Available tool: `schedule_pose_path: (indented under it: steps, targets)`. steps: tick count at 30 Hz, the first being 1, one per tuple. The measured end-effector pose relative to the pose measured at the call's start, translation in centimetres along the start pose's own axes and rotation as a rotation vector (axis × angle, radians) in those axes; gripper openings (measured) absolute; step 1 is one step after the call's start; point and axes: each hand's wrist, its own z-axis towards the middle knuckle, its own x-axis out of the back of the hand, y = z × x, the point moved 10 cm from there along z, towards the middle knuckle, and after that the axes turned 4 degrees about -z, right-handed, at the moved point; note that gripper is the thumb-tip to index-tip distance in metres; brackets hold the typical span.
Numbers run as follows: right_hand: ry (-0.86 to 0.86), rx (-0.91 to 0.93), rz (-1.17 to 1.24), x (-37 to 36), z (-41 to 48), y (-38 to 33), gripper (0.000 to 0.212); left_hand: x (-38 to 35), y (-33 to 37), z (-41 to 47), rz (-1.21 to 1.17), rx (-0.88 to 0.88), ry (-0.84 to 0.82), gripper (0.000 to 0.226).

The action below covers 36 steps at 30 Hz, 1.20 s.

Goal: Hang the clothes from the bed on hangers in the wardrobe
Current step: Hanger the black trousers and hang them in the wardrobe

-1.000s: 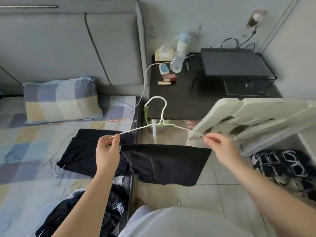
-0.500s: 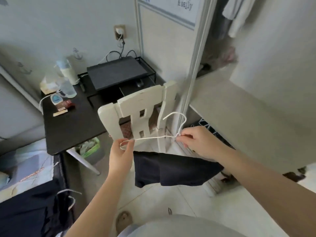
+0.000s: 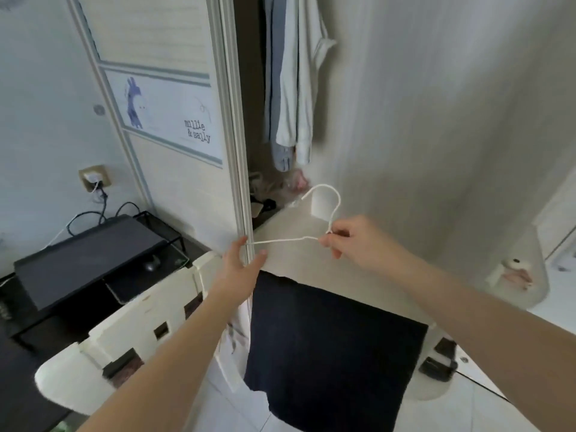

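Since the earlier frames the view had swung away from the bed and up toward the wardrobe (image 3: 405,120), whose open gap now stood directly ahead with pale garments (image 3: 293,88) hanging inside. Both hands had carried the white wire hanger (image 3: 324,210) higher and nearer that opening. The right hand (image 3: 352,241) pinched the hanger at the base of its hook, fingers closed on the wire, with the hook standing upright above it. The left hand (image 3: 241,263) met the hanger's left end with thumb and fingers loosely spread, only lightly curled around the wire. A dark folded garment (image 3: 330,347) hung draped below the hands. A white chair (image 3: 134,338) stood at lower left beside a dark desk (image 3: 18,378).
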Motion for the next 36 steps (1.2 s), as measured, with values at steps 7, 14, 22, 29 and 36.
schedule_pose_path:
  steps: [7,14,22,29,36]
  targets:
    - [0.199,-0.173,0.305,10.8,3.6,-1.2,0.018,-3.1,13.6,5.2,0.095,-0.286,-0.276,0.059]
    - [0.357,-0.273,0.851,17.9,6.2,-3.9,0.005,-3.4,24.9,6.2,0.115,-0.440,-0.589,0.045]
    - [0.503,-0.160,0.966,25.0,10.4,-10.6,0.011,0.2,34.2,5.7,0.164,-0.558,-0.711,0.046]
    - [0.506,-0.102,0.920,30.0,16.2,-15.8,0.021,4.3,41.3,7.5,0.202,-0.698,-0.596,0.050]
    - [0.563,0.005,0.889,36.4,21.6,-19.8,0.027,7.2,48.9,11.8,0.081,-0.787,-0.399,0.023]
